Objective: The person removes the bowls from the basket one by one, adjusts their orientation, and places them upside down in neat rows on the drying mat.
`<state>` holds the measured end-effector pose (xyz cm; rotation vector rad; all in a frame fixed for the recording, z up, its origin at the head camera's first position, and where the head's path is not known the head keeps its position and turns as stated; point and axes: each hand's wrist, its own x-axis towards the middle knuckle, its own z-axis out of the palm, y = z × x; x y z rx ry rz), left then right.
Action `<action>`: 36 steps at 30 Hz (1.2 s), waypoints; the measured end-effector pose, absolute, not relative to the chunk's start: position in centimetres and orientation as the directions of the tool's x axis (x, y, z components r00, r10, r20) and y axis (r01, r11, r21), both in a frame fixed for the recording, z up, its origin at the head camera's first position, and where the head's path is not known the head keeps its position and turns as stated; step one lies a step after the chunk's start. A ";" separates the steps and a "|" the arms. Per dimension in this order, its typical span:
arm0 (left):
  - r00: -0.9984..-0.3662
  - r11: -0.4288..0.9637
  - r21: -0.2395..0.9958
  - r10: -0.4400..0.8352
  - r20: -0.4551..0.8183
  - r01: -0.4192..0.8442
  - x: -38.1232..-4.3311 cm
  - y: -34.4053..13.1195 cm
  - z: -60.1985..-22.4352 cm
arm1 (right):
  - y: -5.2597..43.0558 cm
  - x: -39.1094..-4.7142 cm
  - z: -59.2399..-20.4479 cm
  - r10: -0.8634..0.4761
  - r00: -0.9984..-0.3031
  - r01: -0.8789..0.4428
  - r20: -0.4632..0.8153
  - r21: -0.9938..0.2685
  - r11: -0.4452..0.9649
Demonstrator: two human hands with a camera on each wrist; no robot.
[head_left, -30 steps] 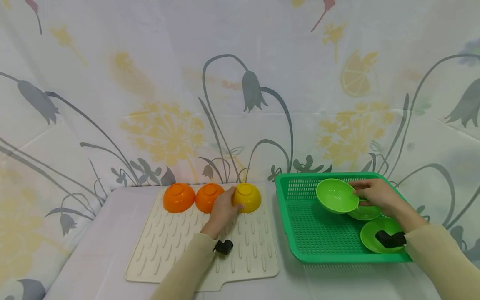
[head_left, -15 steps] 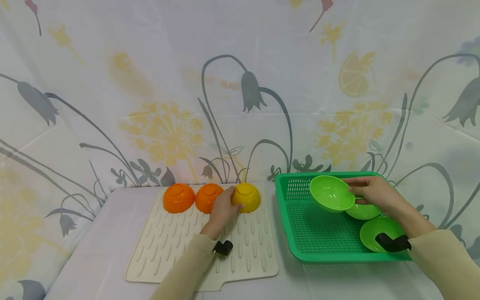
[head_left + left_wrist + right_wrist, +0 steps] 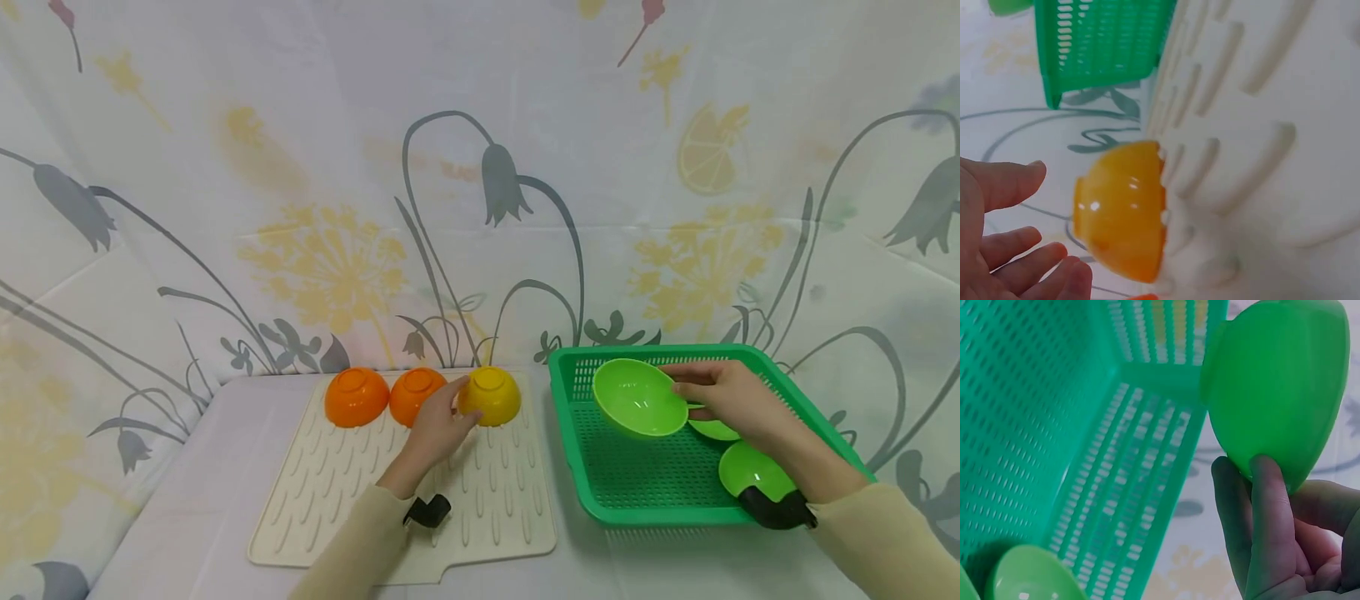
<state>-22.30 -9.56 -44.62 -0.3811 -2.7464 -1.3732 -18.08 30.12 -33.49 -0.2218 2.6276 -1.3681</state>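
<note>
My right hand (image 3: 731, 396) pinches the rim of a light green bowl (image 3: 637, 404), held tilted above the green basket. The right wrist view shows the thumb on one side of this bowl (image 3: 1272, 387) and fingertips on the other. An upside-down yellow bowl (image 3: 495, 396) sits on the cream drying mat (image 3: 517, 525). Just left of it is my left hand (image 3: 431, 429); in the left wrist view its loosely spread fingers (image 3: 1022, 250) stand apart from the yellow bowl (image 3: 1125, 212). Two orange bowls (image 3: 356, 398) lie upside down in the same row, the nearer one partly behind that hand.
The green basket (image 3: 675, 517) stands right of the mat. Inside it are another green bowl (image 3: 753, 471), partly behind the right wrist camera, and one (image 3: 716, 429) mostly hidden by the right hand. A patterned cloth (image 3: 315, 167) hangs close behind everything.
The left hand has let go of the yellow bowl and drawn slightly back to the left. The right hand has carried the green bowl leftward over the basket.
</note>
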 end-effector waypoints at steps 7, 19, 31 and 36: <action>-0.930 0.468 0.821 0.311 0.193 0.327 -20.0 -9.8 -42.9 | 28.0 -16.9 -33.0 -0.225 -0.970 -0.043 -0.090 -0.850 0.525; -0.868 0.319 0.868 0.445 0.218 0.382 -16.3 -9.3 -40.0 | 24.3 -15.1 -32.4 -0.272 -0.959 -0.059 -0.081 -0.880 0.471; -0.805 0.258 0.867 0.545 0.234 0.427 -13.7 -8.8 -38.5 | 20.1 -14.2 -33.4 -0.275 -0.957 -0.036 -0.095 -0.899 0.436; -0.798 0.237 0.880 0.559 0.223 0.412 -13.3 -9.0 -38.8 | 18.9 -14.0 -34.1 -0.261 -0.962 -0.025 -0.086 -0.919 0.394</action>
